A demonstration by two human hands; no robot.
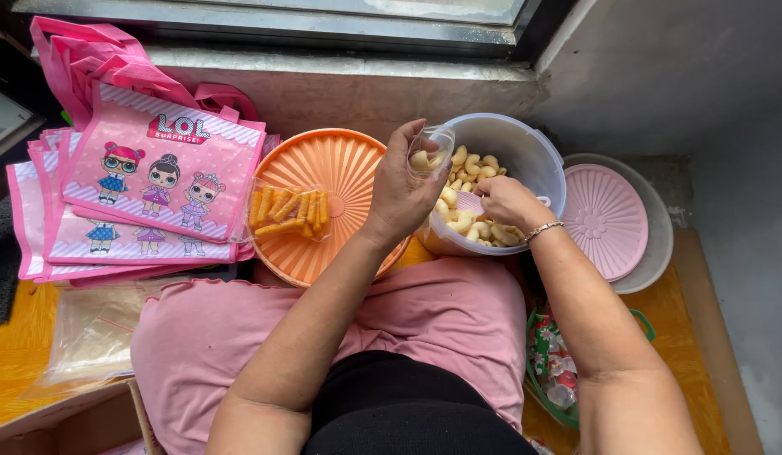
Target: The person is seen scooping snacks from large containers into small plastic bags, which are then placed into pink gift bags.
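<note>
My left hand (399, 190) holds a small clear plastic bag (430, 156) with a few pale puffed snacks in it, lifted over a round white plastic tub (534, 156). The tub rests against my lap and holds several pale curled snacks (472, 164). My right hand (507, 202) reaches into the tub and grips a small pale scoop (468, 200) among the snacks. A thin bracelet sits on my right wrist.
An orange round lid (340, 168) left of the tub carries a clear bag of orange stick snacks (290, 211). Pink cartoon-doll gift bags (155, 181) are stacked at left. A pink lid on a grey bowl (606, 219) lies right. Clear bags (96, 337) and a green bag (551, 371) flank my lap.
</note>
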